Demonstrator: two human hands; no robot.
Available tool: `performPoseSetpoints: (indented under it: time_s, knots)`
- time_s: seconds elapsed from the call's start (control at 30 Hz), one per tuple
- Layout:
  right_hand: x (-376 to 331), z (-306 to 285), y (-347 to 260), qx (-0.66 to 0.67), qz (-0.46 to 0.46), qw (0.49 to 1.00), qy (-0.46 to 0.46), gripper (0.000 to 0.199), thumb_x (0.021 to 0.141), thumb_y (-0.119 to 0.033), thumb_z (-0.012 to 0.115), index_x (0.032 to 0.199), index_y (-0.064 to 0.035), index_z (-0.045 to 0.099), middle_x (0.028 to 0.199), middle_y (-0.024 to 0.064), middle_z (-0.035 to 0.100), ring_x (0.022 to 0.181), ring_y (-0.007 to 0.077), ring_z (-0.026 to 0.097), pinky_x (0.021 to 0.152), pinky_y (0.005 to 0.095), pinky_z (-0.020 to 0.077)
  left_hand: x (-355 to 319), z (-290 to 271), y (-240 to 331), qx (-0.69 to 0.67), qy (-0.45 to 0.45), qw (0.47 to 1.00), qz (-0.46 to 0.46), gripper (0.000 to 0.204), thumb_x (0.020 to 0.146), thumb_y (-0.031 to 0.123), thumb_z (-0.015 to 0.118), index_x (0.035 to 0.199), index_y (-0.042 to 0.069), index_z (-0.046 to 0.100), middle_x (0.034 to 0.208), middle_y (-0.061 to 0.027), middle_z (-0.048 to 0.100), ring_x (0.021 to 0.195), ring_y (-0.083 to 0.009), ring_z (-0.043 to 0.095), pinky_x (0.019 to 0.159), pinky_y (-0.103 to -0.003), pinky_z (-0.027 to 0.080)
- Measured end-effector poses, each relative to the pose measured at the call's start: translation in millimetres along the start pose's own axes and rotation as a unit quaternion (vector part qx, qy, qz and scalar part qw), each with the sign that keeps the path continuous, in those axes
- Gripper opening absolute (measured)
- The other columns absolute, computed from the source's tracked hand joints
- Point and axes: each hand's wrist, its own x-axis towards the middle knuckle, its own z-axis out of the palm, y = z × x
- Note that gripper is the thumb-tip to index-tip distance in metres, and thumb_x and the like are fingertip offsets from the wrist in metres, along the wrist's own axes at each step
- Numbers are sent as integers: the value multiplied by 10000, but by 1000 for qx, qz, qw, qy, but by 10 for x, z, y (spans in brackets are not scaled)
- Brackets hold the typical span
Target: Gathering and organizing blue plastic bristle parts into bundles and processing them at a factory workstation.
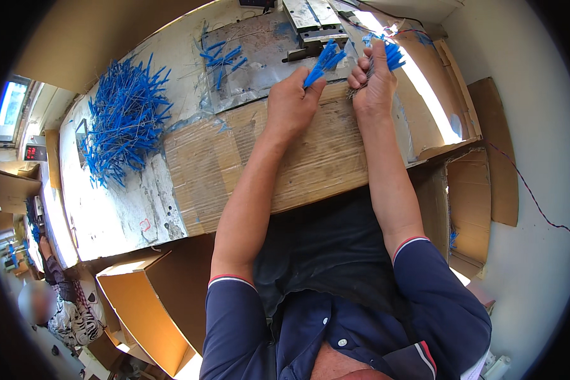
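Blue sticks: large pile, left of table, apparently still unsorted. Left hand: closed round a small bunch. Right hand: curled round a thicker bunch. Beyond: strewn sticks by metal plate, seemingly left over. Finished count: cannot tell.

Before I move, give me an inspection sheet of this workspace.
Surface: worn white worktop, brown cardboard sheet along the near edge.
Work items: large heap of blue-ended wires at left; metal fixture at the far side.
Clutter: loose blue pieces scattered across a metal plate.
Grips: left grip holds blue pieces; right grip holds a blue-ended bundle.
Cables: thin cable against the right wall.
Surroundings: open cardboard box; another person at lower left.
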Motion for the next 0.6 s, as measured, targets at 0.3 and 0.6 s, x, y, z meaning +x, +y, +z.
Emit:
performPoseSetpoints:
  time_s: [0.3, 0.6]
  knots:
    - [-250, 105, 117, -127, -15, 985, -116, 151, 905, -112, 773, 1005, -16, 714, 848, 65, 708, 531, 80, 523, 435, 231, 382, 50, 8, -16, -274, 8, 955, -112, 165, 934, 176, 766, 907, 19, 726, 841, 37, 658, 768, -64, 545, 723, -248, 463]
    - [-213, -2, 83, -168, -1, 983, -71, 128, 881, -96, 792, 951, -24, 712, 775, 55, 693, 522, 71, 531, 428, 213, 378, 63, -3, -46, -323, 80, 939, -88, 219, 993, 255, 708, 997, 40, 753, 757, 78, 574, 700, -36, 479, 611, -230, 384]
